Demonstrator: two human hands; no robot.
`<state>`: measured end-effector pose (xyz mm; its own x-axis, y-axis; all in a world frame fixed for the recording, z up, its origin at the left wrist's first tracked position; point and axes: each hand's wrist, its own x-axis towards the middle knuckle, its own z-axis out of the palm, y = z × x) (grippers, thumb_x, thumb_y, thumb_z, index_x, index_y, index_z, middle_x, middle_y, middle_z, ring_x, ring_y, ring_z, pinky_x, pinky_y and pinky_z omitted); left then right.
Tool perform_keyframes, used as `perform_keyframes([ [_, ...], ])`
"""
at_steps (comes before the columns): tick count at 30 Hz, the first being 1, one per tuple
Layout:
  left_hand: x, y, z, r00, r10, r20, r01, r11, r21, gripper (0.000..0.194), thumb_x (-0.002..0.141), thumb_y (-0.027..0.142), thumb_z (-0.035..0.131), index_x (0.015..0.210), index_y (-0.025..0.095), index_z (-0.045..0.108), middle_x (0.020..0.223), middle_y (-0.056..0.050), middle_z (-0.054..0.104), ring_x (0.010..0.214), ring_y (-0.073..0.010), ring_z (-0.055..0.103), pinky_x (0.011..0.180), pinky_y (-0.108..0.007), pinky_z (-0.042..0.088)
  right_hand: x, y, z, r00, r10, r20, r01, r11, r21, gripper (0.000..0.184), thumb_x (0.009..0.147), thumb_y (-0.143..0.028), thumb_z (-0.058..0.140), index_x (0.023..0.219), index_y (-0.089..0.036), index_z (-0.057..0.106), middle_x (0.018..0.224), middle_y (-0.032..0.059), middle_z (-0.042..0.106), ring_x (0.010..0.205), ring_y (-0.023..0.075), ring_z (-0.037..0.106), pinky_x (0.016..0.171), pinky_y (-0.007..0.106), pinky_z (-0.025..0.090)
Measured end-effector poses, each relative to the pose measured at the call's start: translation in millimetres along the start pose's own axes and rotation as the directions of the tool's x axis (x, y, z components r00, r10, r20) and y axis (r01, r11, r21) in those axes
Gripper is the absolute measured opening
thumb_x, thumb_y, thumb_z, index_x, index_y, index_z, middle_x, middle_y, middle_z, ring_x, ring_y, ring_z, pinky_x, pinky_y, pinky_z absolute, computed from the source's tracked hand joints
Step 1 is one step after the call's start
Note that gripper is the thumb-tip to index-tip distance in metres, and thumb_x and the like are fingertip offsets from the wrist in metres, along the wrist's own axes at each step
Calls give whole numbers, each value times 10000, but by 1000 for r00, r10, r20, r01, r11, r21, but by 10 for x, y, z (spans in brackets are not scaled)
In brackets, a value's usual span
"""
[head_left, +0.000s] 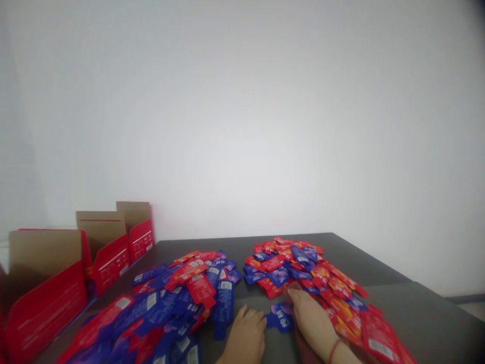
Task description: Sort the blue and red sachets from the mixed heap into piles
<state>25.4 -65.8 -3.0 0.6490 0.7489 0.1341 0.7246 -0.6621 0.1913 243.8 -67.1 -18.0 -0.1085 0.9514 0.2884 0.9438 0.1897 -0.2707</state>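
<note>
A blue spouted sachet [282,317] lies face up on the dark table between my two hands. My left hand [246,331] rests low over the tabletop with its fingers apart, its right side close to the sachet's narrow end. At the sachet's other end is my right hand [310,313], its fingers curled beside the near edge of the right-hand pile [280,263] of red and blue sachets. What those fingers hold, if anything, is hidden. A second pile [185,293] of red and blue sachets spreads to the left of my left hand, mostly with barcodes up.
Three open red cardboard boxes with brown inner flaps, the nearest box [49,308] largest in view, line the table's left side. Red sachets [379,336] trail down the right toward me. A white wall [242,126] rises behind the dark table [409,303].
</note>
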Motion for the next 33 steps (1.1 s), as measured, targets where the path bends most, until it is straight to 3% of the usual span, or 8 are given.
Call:
perform_keyframes([
  [6, 1, 11, 15, 1000, -2, -4, 2, 1000, 3, 386, 888, 177, 447, 1237, 172, 613, 1312, -85, 588, 1209, -247, 497, 1121, -473, 242, 52, -339, 171, 995, -48, 84, 49, 999, -13, 471, 809, -99, 417, 1223, -132, 639, 1310, 136, 604, 1240, 239, 528, 1086, 394, 351],
  [12, 0, -5, 68, 1000, -21, -9, 21, 1000, -19, 433, 880, 181, 436, 1290, 172, 577, 1355, -80, 555, 1232, -248, 475, 1119, -476, 240, -253, -364, -7, 935, -254, 250, 226, 965, 132, 540, 819, -165, 424, 1345, -121, 540, 1413, 113, 504, 1304, 209, 459, 1106, 344, 326],
  [14, 4, 0, 63, 1000, -28, -1, 28, 999, -17, 424, 871, 184, 446, 1271, 172, 588, 1358, -77, 552, 1233, -247, 472, 1116, -466, 247, -319, -230, -29, 953, -220, 207, 194, 971, 140, 519, 824, -179, 429, 1324, -157, 569, 1395, 97, 527, 1288, 208, 479, 1098, 344, 339],
  [17, 19, 7, 48, 999, -36, 10, 36, 999, -2, 397, 860, 180, 449, 1221, 159, 615, 1323, -85, 575, 1208, -249, 486, 1100, -449, 273, -305, -61, 63, 995, -49, 91, 48, 999, 23, 493, 825, -170, 423, 1281, -152, 608, 1363, 118, 558, 1265, 234, 504, 1090, 376, 352],
  [20, 32, 4, 45, 1000, -23, -1, 23, 1000, 11, 379, 841, 189, 469, 1180, 148, 633, 1283, -92, 597, 1177, -256, 499, 1084, -437, 294, -187, -86, 221, 1000, 19, -10, -20, 998, -62, 487, 813, -148, 426, 1257, -143, 624, 1341, 130, 578, 1255, 251, 514, 1080, 397, 362],
  [25, 26, -12, 51, 1000, -26, -1, 26, 1000, -14, 460, 833, 175, 444, 1270, 174, 588, 1309, -77, 582, 1192, -255, 487, 1095, -451, 273, -67, -419, 334, 990, -112, 90, 110, 993, 31, 491, 849, -150, 380, 1288, -151, 599, 1352, 104, 573, 1254, 214, 514, 1082, 353, 349],
  [28, 21, -37, 60, 1000, -21, 0, 21, 999, -40, 493, 817, 166, 442, 1291, 183, 576, 1331, -69, 570, 1211, -253, 478, 1103, -457, 256, -89, -457, 289, 978, -149, 149, 142, 988, 58, 522, 836, -145, 390, 1328, -155, 564, 1393, 90, 533, 1288, 211, 478, 1100, 350, 321],
  [33, 22, -82, 72, 1000, -13, -12, 13, 998, -54, 475, 783, 162, 468, 1235, 183, 613, 1336, -64, 571, 1218, -247, 473, 1097, -427, 261, -92, -175, 76, 997, 74, 21, -69, 985, -156, 545, 784, -79, 402, 1303, -50, 566, 1387, 178, 521, 1318, 283, 436, 1111, 428, 296],
])
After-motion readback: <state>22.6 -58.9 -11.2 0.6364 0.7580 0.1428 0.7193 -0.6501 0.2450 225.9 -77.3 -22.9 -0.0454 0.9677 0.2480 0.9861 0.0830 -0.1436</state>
